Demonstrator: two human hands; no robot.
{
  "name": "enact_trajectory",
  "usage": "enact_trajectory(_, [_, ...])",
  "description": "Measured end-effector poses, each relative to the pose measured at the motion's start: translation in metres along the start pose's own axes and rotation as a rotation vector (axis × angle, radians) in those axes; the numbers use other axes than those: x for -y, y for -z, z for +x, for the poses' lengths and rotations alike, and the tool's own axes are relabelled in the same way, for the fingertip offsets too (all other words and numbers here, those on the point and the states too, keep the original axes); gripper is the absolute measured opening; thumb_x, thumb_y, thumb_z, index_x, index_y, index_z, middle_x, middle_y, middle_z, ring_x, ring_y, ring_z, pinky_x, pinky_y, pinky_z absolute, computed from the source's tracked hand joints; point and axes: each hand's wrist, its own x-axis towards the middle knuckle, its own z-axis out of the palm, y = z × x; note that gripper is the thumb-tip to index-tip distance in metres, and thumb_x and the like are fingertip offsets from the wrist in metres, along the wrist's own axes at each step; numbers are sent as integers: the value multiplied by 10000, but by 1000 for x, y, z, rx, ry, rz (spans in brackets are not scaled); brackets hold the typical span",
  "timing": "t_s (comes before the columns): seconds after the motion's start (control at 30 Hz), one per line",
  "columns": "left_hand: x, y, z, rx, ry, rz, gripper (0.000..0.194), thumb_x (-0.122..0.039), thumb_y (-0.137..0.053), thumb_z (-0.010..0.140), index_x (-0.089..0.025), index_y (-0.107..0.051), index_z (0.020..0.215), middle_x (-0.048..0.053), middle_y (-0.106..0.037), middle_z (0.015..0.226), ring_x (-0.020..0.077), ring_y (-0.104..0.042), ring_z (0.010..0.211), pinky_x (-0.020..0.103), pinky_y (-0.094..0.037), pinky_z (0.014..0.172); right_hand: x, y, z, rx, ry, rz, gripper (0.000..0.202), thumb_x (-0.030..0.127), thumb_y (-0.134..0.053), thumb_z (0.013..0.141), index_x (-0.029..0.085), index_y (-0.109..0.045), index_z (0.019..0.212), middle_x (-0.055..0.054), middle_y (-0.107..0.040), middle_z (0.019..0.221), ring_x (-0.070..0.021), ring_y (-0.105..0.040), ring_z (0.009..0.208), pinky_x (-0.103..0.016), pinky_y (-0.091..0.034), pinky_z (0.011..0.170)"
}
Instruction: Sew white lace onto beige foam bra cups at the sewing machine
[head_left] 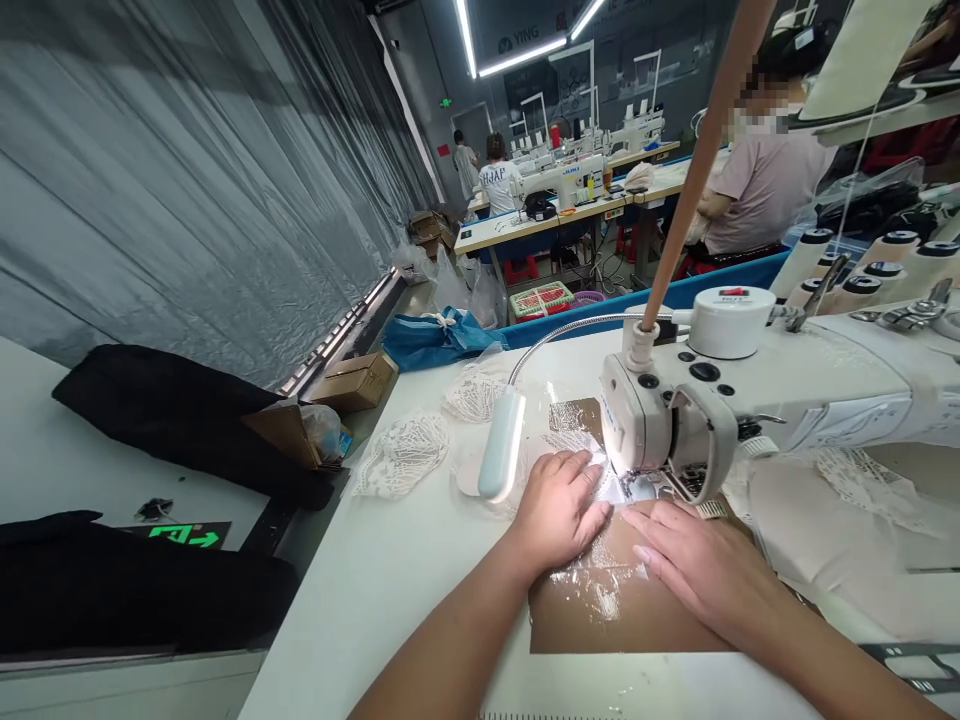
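My left hand (559,505) lies flat, fingers spread, on a piece of white lace fabric (606,488) just left of the needle area. My right hand (686,555) rests, fingers stretched out, on a brown board (622,620) with shiny clear tape, in front of the presser foot. The white sewing machine (675,390) stands over the fabric, its needle partly hidden behind the head. A lit lamp (502,445) on a bendy metal neck hangs close to my left hand. More lace pieces (405,455) lie on the table to the left.
Thread cones (806,260) stand behind the machine at right. Pale fabric (817,535) is spread right of my right hand. A blue cloth (439,338) hangs at the table's far edge, beside a cardboard box (356,380). Other people sit at sewing tables (555,215) beyond.
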Motion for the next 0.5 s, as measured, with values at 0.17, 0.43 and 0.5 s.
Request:
enact_trajectory(0.17, [-1,-2,-5,-65,44,-12,441,-405,-577,845,-166,-596,1215,132,-577,1292,313,-527,1133,473,-417,964,-1,6,-4,66,-8,76,407,270,-380,937,194,-560,1294,-99,-676,1074,-256,-672,902,-416,-554,733])
enact_trajectory(0.43, [7,0,-14,-125,65,-52,216,-193,-523,857,-175,-700,979,80,-679,1156,262,-594,1042,425,-469,917,-26,27,-69,-2,-9,88,365,404,-461,927,333,-609,1253,-13,-678,1205,-258,-626,1119,-391,-568,873])
enact_trajectory(0.5, [3,5,-20,-102,45,-83,190,-171,-523,850,-163,-702,916,78,-702,1097,240,-619,983,392,-493,884,-37,25,-92,-25,-6,93,390,417,-501,907,388,-568,1291,14,-670,1221,-261,-624,1122,-388,-568,886])
